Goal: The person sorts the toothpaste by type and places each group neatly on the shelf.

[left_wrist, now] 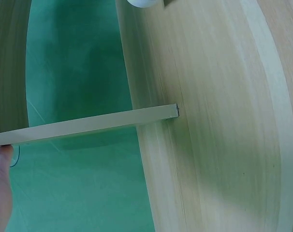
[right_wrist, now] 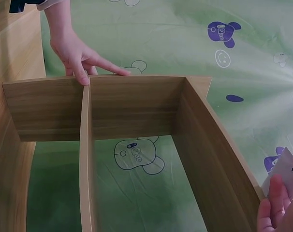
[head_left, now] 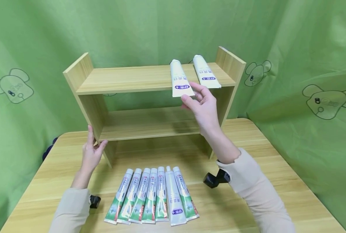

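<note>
My right hand [head_left: 203,108] pinches the flat end of a white toothpaste tube [head_left: 179,77] with purple print, at the top shelf of a wooden rack [head_left: 126,77]. Right of it, another white toothpaste tube [head_left: 205,72] lies on that shelf, its flat end over the front edge. In the right wrist view the pinched tube is only partly visible. My left hand [head_left: 92,153] touches the rack's left side, index finger straight along the panel and thumb at the middle shelf's front edge. The right wrist view also shows this left hand [right_wrist: 79,53].
Several green-and-white toothpaste tubes [head_left: 138,197] lie in a row on the wooden table [head_left: 53,174] before the rack, with one white tube [head_left: 174,200] among them. The middle shelf [head_left: 149,123] spans below the top one. Green curtain [head_left: 149,32] hangs behind and at both sides.
</note>
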`<act>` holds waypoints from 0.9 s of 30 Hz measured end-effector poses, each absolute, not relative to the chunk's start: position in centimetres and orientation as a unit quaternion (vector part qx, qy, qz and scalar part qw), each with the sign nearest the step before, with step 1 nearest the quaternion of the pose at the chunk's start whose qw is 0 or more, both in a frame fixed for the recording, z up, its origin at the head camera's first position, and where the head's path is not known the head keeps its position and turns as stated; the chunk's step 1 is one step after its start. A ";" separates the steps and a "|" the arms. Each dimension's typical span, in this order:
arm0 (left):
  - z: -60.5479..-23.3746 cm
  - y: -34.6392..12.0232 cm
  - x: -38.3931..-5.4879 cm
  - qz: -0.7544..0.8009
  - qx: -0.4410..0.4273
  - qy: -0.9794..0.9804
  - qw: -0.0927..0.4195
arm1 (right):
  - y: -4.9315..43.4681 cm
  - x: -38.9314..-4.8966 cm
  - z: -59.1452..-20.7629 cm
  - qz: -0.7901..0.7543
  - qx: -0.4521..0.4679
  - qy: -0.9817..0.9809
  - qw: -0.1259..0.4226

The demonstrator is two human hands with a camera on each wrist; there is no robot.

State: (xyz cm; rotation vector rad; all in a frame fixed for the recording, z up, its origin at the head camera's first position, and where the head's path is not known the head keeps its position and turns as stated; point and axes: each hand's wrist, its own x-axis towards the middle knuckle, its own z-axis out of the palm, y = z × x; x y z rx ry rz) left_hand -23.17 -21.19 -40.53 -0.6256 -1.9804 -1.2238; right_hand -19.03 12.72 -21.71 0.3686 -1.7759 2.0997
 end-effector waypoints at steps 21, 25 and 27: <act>-40.1 -21.1 -22.9 -0.462 -0.237 -0.777 0.357 | 11.9 -20.3 -21.8 0.736 0.136 -0.623 0.225; -40.2 -21.1 -22.9 -0.463 -0.241 -0.774 0.358 | 11.8 -20.4 -21.8 0.734 0.138 -0.625 0.224; -40.2 -21.1 -22.9 -0.463 -0.241 -0.774 0.357 | 11.7 -20.5 -21.8 0.732 0.136 -0.628 0.224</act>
